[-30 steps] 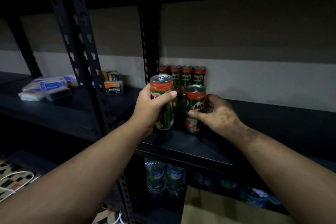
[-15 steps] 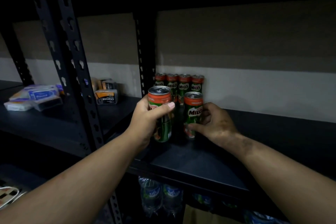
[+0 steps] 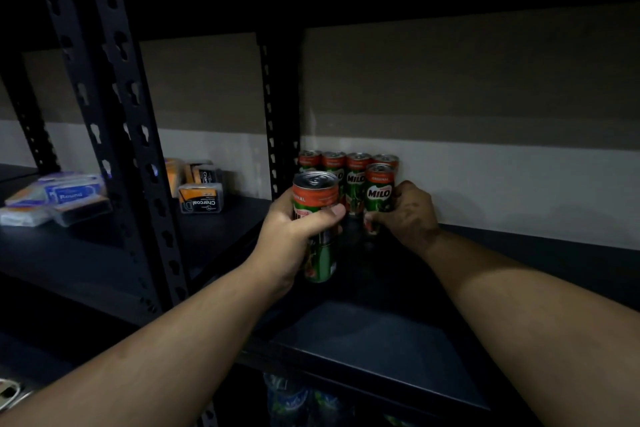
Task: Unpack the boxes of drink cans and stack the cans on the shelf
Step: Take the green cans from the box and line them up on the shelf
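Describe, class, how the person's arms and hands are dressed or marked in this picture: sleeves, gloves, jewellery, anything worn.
Both forearms are bare as far as the frame shows; no sleeve comes into view. The left hand and the right hand wear no gloves, and no ring, watch or bracelet shows. The right hand lies in deeper shadow, so fine marks there cannot be told.

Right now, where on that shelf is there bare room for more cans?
Bare shelf runs right of the right hand along the wall, and in front toward the edge. The back-left corner is crowded: Milo cans by the post.
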